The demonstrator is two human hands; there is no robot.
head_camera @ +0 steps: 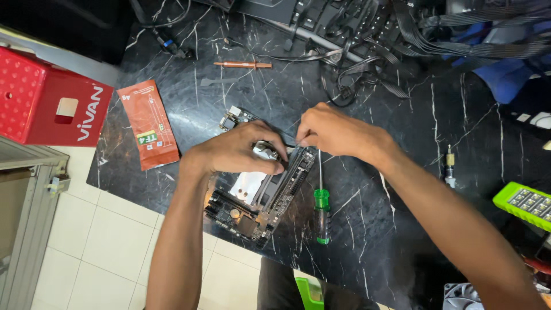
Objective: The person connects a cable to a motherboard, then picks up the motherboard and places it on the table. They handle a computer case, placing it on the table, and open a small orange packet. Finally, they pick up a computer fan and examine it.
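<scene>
A dark computer motherboard (258, 201) lies on the black marble table (402, 229), near its front edge. My left hand (238, 150) rests on the board's upper part, fingers curled over a shiny metal piece (264, 150). My right hand (333, 131) is just to its right, fingertips pinched together over the board's top edge; what they pinch is too small to see. A green-handled screwdriver (322, 212) lies on the table right of the board, shaft pointing away from me.
An orange sachet (148, 123) lies left of the board, and a red plastic stool (49, 100) stands beyond the table's left edge. Black cables and a computer case (367, 34) crowd the far side. A green box (525, 204) sits at right, a copper rod (242, 65) at the back.
</scene>
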